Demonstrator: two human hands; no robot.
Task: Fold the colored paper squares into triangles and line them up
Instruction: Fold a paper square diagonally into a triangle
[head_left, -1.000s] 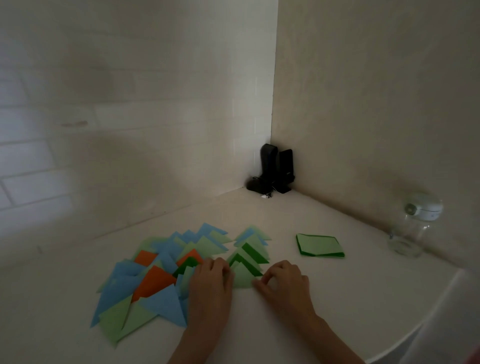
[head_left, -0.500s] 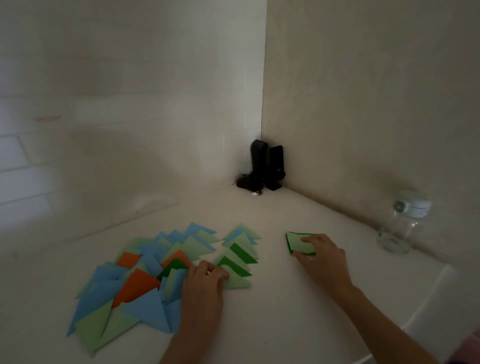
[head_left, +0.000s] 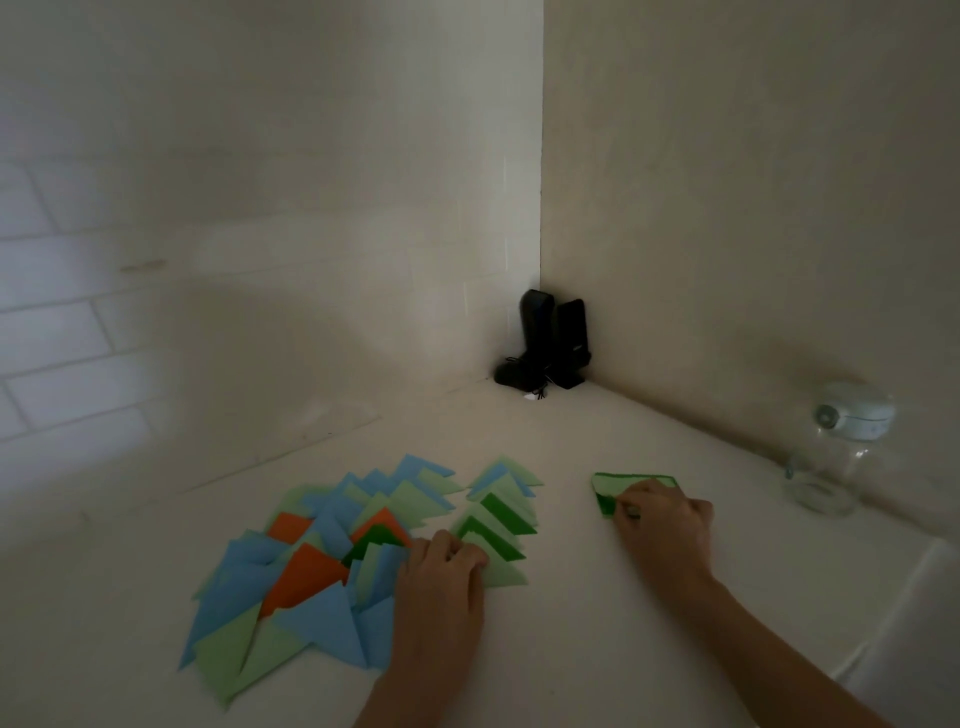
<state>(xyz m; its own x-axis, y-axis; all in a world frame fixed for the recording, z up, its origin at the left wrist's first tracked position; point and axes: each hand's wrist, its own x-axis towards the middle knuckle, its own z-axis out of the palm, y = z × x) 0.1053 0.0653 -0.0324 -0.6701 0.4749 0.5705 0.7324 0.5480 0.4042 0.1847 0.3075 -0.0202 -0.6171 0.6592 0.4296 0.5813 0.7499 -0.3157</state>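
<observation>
Several folded paper triangles in blue, light green, dark green and orange lie overlapping on the white table; the large spread (head_left: 311, 571) fills the left, and a neat row of green triangles (head_left: 498, 519) runs beside it. My left hand (head_left: 441, 587) rests knuckles-up on the near end of that row, fingers curled onto the paper. To the right lies a small stack of green paper squares (head_left: 613, 486). My right hand (head_left: 662, 522) sits on the stack's near edge, its fingertips pinching the top sheet.
The table (head_left: 571, 649) sits in a wall corner. Two black speakers (head_left: 556, 343) with a cable stand in that corner. A clear glass jar with a pale lid (head_left: 836, 447) stands at the right by the wall. The table's edge curves at lower right.
My right hand left the green triangle row and went right to the stack of squares, where its fingers now pinch the top sheet. My left hand stayed on the row.
</observation>
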